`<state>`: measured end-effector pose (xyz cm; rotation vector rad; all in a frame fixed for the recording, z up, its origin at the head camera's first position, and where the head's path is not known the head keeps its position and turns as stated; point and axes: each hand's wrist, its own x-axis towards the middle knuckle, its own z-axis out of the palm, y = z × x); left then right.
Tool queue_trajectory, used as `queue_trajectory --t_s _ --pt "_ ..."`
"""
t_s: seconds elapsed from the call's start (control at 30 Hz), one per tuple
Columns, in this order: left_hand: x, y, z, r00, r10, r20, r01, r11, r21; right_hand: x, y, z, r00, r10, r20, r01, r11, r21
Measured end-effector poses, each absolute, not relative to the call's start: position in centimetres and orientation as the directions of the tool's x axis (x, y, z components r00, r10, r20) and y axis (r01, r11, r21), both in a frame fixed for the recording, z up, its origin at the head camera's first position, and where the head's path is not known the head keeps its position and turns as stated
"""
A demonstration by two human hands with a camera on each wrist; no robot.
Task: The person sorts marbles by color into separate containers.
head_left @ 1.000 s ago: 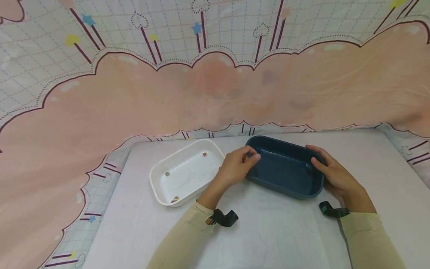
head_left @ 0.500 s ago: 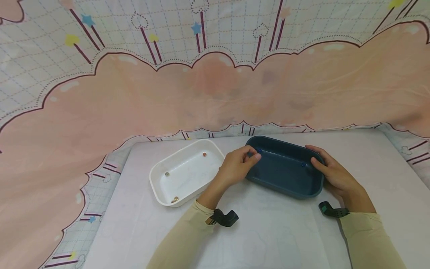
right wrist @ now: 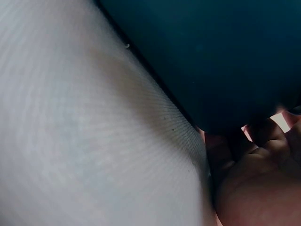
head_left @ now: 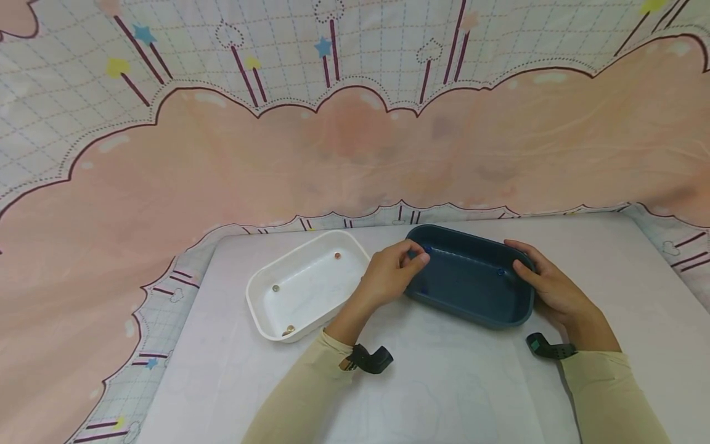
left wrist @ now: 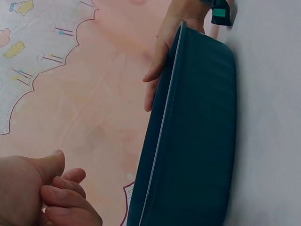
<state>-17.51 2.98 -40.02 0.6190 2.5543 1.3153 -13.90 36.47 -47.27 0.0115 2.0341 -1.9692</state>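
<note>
My left hand [head_left: 391,271] hovers over the left end of a dark blue tray [head_left: 471,290], fingers curled and thumb near the index finger. Nothing shows between the fingertips in the left wrist view; the palm's inside is hidden. Small shiny blue bead-like pieces lie in the tray: one blue piece [head_left: 428,248] at the far left corner, another blue piece [head_left: 501,271] near the right end, and a faint one by the near left wall. My right hand [head_left: 554,290] grips the tray's right end, thumb over the rim and fingers along the outside.
A white tray [head_left: 252,299] stands to the left, partly behind my left forearm. Several small pieces lie in it, including an orange piece [head_left: 338,255] and a greenish piece [head_left: 275,288]. Both trays stand on a white-covered table [head_left: 444,382], with a patterned curtain [head_left: 355,160] behind.
A faint blue piece now shows inside the dark blue tray near its left wall, below my left fingers. Both hands and trays stay nearly where they were.
</note>
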Motion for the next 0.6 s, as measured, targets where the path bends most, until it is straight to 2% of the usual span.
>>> queue_trajectory --t_s 0.6 --pt "-17.1 1.9 -40.0 -0.901 0.434 0.011 0.274 0.549 0.790 -13.9 36.8 -47.3 -0.952 -0.218 -0.215 0.210 0.047 -0.977"
